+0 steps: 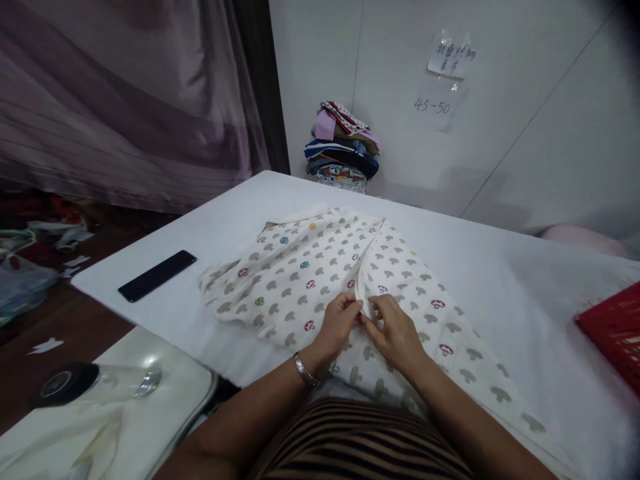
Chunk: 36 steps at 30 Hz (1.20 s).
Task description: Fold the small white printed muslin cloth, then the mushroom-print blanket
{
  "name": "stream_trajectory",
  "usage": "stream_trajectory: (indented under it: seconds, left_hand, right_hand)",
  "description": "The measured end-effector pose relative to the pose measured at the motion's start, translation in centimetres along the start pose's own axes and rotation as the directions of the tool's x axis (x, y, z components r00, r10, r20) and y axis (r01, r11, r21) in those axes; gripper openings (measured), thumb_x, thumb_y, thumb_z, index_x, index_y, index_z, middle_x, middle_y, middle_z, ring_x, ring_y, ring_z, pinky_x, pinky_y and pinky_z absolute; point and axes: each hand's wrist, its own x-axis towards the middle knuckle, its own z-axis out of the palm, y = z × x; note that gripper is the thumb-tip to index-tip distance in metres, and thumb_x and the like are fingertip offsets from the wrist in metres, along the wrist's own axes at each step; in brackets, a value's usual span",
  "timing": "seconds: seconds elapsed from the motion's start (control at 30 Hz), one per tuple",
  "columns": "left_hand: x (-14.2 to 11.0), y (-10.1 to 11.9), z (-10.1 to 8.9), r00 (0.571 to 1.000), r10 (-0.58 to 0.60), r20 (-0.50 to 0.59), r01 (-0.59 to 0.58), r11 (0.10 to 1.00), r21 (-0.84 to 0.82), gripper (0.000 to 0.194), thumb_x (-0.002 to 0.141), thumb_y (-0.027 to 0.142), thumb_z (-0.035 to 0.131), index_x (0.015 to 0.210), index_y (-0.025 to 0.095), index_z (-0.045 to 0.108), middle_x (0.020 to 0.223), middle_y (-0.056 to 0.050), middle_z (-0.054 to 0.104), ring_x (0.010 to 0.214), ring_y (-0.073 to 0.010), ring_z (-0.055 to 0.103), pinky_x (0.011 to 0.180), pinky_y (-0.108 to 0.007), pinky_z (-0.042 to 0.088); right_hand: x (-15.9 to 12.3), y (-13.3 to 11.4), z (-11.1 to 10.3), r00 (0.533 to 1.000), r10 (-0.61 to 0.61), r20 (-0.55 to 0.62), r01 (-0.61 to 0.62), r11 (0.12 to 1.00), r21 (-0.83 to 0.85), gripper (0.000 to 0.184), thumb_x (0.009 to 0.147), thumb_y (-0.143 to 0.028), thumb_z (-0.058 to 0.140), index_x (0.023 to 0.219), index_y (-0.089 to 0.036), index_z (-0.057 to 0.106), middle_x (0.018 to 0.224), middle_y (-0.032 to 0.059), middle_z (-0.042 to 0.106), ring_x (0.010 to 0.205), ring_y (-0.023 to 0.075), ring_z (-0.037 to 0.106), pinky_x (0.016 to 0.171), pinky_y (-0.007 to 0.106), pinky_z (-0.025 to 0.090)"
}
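Observation:
A white cloth (295, 293) printed with grey and coloured mushrooms lies spread across the white table, its near side reaching the edge by my body. Down its middle runs a raised, bound edge, from the far side towards me. My left hand (343, 320), with a silver bracelet at the wrist, pinches this edge between thumb and fingers. Right beside it, my right hand (393, 330) grips the same edge, thumb and forefinger close together. The fingertips of both hands nearly meet, and the bit of cloth between them is mostly covered.
A black phone (157, 275) lies on the table's left part. Folded clothes (343, 150) are stacked beyond the far edge, against the wall. At right stands a red plastic basket (615, 333). A clear bottle with a black cap (100, 385) lies on a white surface at lower left.

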Motion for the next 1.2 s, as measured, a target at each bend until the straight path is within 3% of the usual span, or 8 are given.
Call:
stream_trajectory:
  seconds: [0.13,0.43,0.7,0.97,1.2]
  left_hand:
    - [0.17,-0.25,-0.34,1.000,-0.002,0.008,0.002,1.000,0.002,0.022,0.066,0.033,0.069,0.074,0.016,0.059,0.067,0.002,0.058,0.059,-0.0091,0.054,0.060,-0.023,0.048]
    - [0.17,-0.43,-0.63,0.999,-0.027,0.034,0.028,1.000,-0.007,0.025,0.071,0.040,0.066,0.077,0.016,0.059,0.068,0.001,0.062,0.060,-0.0110,0.058,0.064,-0.027,0.052]
    - [0.08,-0.31,-0.51,1.000,-0.029,0.011,0.029,0.999,0.015,0.025,0.070,0.040,0.066,0.076,0.016,0.060,0.066,0.000,0.060,0.060,-0.0108,0.057,0.061,-0.025,0.051]
    - [-0.18,-0.08,-0.24,0.998,-0.055,0.008,0.055,0.998,0.013,0.028,0.070,0.041,0.066,0.074,0.015,0.059,0.069,0.000,0.060,0.061,-0.0106,0.056,0.060,-0.025,0.049]
    - [0.74,0.11,-0.54,0.996,-0.083,0.023,0.084,0.996,-0.016,0.028,0.063,0.037,0.071,0.066,0.016,0.053,0.059,0.003,0.055,0.054,-0.0090,0.053,0.055,-0.022,0.045]
  right_hand:
    - [0.05,0.17,-0.02,0.999,-0.009,0.040,0.011,0.999,-0.043,0.007,0.089,-0.024,0.046,0.088,-0.020,0.051,0.083,0.0051,0.055,0.076,0.0186,0.053,0.065,0.030,0.044]
    - [-0.01,0.26,0.09,0.999,-0.048,0.010,0.048,0.998,0.034,0.012,0.091,-0.021,0.043,0.096,-0.019,0.054,0.087,0.0057,0.055,0.077,0.0172,0.054,0.067,0.029,0.046]
    - [-0.15,0.41,0.37,0.995,-0.096,0.030,0.096,0.995,-0.010,0.018,0.091,-0.021,0.042,0.103,-0.019,0.056,0.091,0.0077,0.057,0.080,0.0182,0.056,0.068,0.030,0.050]
    - [-0.01,0.07,0.34,0.990,-0.132,0.048,0.135,0.990,-0.048,0.024,0.093,-0.019,0.038,0.098,-0.018,0.061,0.087,0.0074,0.058,0.079,0.0169,0.056,0.068,0.029,0.050]
    - [-0.12,0.16,0.39,0.984,-0.169,0.060,0.173,0.982,-0.075,0.018,0.090,-0.020,0.046,0.103,-0.016,0.057,0.096,0.0099,0.058,0.090,0.0210,0.055,0.075,0.034,0.050]
